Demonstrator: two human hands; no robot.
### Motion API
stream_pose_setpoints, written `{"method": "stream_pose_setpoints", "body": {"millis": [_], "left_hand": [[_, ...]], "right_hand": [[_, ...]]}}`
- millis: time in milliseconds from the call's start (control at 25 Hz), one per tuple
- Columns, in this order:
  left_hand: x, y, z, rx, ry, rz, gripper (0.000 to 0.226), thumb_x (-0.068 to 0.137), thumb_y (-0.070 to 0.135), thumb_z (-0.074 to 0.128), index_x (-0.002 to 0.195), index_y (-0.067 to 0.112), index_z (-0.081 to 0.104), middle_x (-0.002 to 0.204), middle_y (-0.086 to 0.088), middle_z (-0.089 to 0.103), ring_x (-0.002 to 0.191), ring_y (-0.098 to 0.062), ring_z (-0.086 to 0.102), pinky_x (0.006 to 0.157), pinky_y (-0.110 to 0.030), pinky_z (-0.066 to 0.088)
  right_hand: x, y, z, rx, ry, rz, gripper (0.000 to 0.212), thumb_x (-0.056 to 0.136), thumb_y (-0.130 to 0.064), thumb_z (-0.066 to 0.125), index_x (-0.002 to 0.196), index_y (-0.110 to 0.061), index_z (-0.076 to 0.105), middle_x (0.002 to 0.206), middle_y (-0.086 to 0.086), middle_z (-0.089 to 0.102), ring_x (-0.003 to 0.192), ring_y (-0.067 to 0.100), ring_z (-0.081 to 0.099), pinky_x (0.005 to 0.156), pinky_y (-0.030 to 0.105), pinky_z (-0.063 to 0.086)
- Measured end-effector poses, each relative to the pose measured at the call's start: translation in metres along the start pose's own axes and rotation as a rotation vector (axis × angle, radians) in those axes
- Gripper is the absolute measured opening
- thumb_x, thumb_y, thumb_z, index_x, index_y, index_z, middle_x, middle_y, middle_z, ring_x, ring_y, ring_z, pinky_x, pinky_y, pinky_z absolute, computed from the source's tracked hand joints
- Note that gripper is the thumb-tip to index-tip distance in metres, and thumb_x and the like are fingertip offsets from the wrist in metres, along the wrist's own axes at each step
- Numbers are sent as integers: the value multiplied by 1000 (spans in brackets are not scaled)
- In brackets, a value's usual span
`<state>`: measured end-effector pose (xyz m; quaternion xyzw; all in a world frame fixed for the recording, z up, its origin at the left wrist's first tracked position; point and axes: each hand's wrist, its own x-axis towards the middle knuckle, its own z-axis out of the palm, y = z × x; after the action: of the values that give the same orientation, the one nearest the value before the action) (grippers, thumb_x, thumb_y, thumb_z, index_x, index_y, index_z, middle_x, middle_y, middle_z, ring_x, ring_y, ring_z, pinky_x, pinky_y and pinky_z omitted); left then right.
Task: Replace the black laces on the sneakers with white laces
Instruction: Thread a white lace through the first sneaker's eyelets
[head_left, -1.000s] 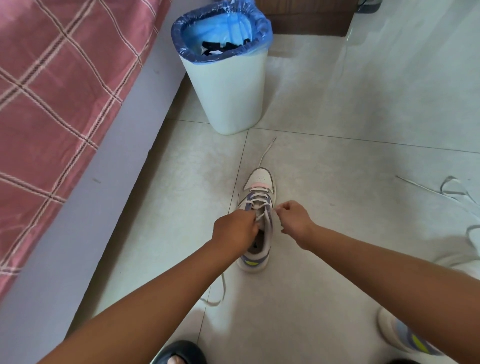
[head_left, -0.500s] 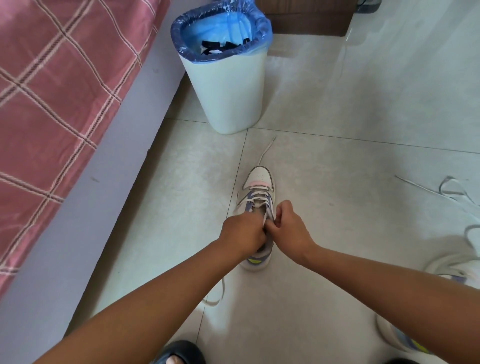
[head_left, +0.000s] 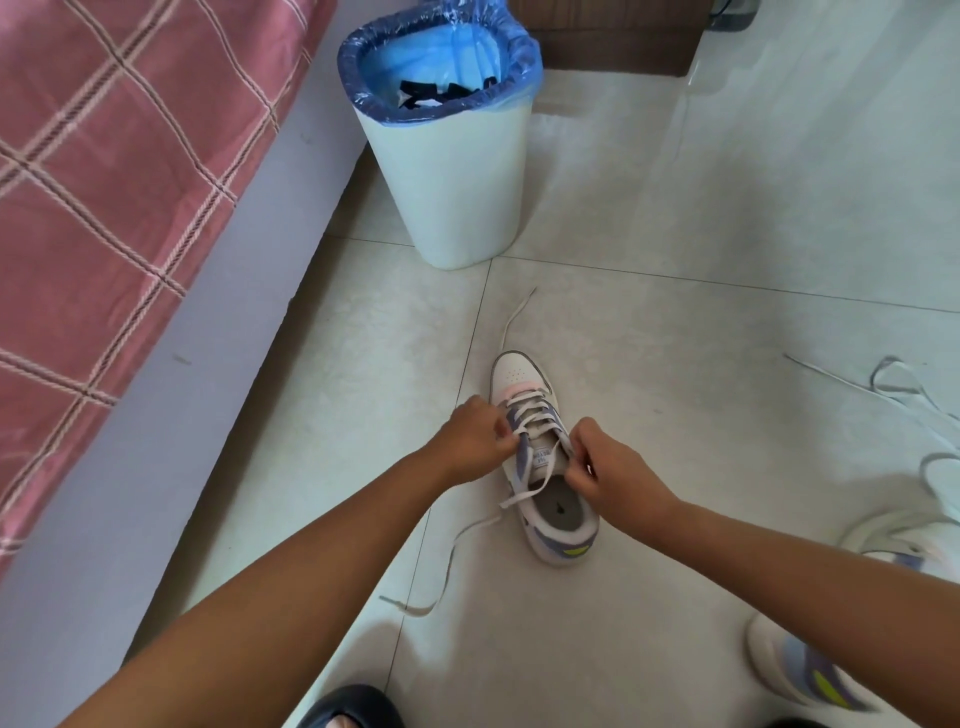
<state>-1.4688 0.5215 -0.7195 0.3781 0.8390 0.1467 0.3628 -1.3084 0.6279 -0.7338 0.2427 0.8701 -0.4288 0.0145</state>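
A white and purple sneaker (head_left: 550, 514) stands on the floor tiles, toe pointing away from me, with a white lace (head_left: 532, 415) crossed through its eyelets. My left hand (head_left: 470, 441) pinches the lace at the shoe's left eyelet row. My right hand (head_left: 608, 467) pinches the lace at the right side of the tongue. One loose lace end (head_left: 447, 566) trails across the floor toward me; the other end (head_left: 517, 317) lies beyond the toe. Black laces (head_left: 441, 93) lie inside the bin.
A white bin with a blue liner (head_left: 452, 171) stands ahead. A bed with a pink plaid cover (head_left: 104, 182) runs along the left. A second sneaker (head_left: 810, 670) sits at lower right, and another white lace (head_left: 893, 384) lies at right. A dark slipper (head_left: 348, 709) shows at the bottom.
My hands, pressed together over the tongue half a second ago, have drawn apart to the two sides of the shoe. More of the shoe's opening now shows.
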Motion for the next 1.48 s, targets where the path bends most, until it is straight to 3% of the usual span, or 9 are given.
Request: {"method": "stream_pose_setpoints", "body": {"millis": [200, 360, 520, 720, 920, 1120, 1280, 1400, 1480], "left_hand": [[-9, 4, -8, -113, -114, 133, 8, 92, 23, 48, 84, 19, 49, 70, -1, 68, 57, -14, 62, 58, -28, 46], [-25, -25, -24, 274, -115, 4, 26, 99, 36, 36, 82, 19, 47, 66, -3, 68, 34, -16, 52, 55, -27, 46], [-46, -54, -25, 232, -86, -178, 30, 100, 31, 34, 86, 9, 50, 77, -6, 67, 55, -24, 65, 64, -32, 49], [-58, -52, -20, -488, -178, -195, 39, 97, 42, 45, 86, 9, 63, 63, -2, 63, 66, -11, 66, 76, -29, 46], [-64, -62, -33, -446, -113, -194, 17, 91, 18, 61, 83, 3, 63, 67, -5, 69, 67, -10, 68, 57, -11, 43], [-74, -66, -43, -469, -93, -203, 12, 87, 17, 65, 83, 6, 64, 69, -2, 71, 60, -13, 65, 51, -12, 43], [-78, -63, -53, -482, -158, -243, 17, 92, 23, 59, 85, 9, 66, 78, -3, 73, 69, -16, 70, 59, -17, 51], [-64, -50, -48, -352, -79, -206, 29, 97, 34, 48, 96, 14, 68, 96, 1, 72, 92, -13, 67, 75, -21, 47], [-49, -29, -38, -357, -11, -123, 32, 97, 37, 46, 106, 15, 67, 108, 2, 68, 102, -13, 61, 86, -24, 44]], "right_hand": [[-8, 22, -20, -33, 89, -10, 41, 86, -3, 53, 69, -27, 26, 59, -7, 36, 51, 10, 29, 53, 17, 31], [-4, 39, -34, -44, 157, 75, 39, 85, -5, 55, 69, -27, 28, 60, -5, 39, 51, 9, 32, 52, 20, 31], [3, 39, -37, -122, 140, 87, 28, 85, -13, 56, 74, -21, 32, 58, -4, 39, 50, 12, 32, 49, 25, 27], [2, 31, -39, -283, 180, 90, 12, 88, -20, 53, 84, -17, 42, 71, -3, 47, 56, 15, 39, 50, 26, 28], [17, 17, -43, -424, 187, -153, 20, 89, -11, 58, 107, -4, 65, 105, 16, 57, 90, 33, 52, 72, 41, 45], [45, -1, -30, -711, -36, -176, 32, 95, -29, 45, 120, -19, 61, 127, 2, 50, 121, 25, 39, 91, 36, 36], [58, -16, -23, -918, -88, -284, 28, 97, -21, 38, 108, -14, 63, 116, 2, 57, 111, 25, 46, 85, 33, 34], [55, -26, -23, -828, 94, -556, 4, 80, -11, 69, 77, -8, 69, 77, 6, 67, 77, 27, 62, 66, 32, 47], [50, -30, -20, -730, 166, -708, 10, 67, -8, 80, 66, -8, 70, 64, 4, 66, 63, 26, 63, 55, 31, 51]]}}
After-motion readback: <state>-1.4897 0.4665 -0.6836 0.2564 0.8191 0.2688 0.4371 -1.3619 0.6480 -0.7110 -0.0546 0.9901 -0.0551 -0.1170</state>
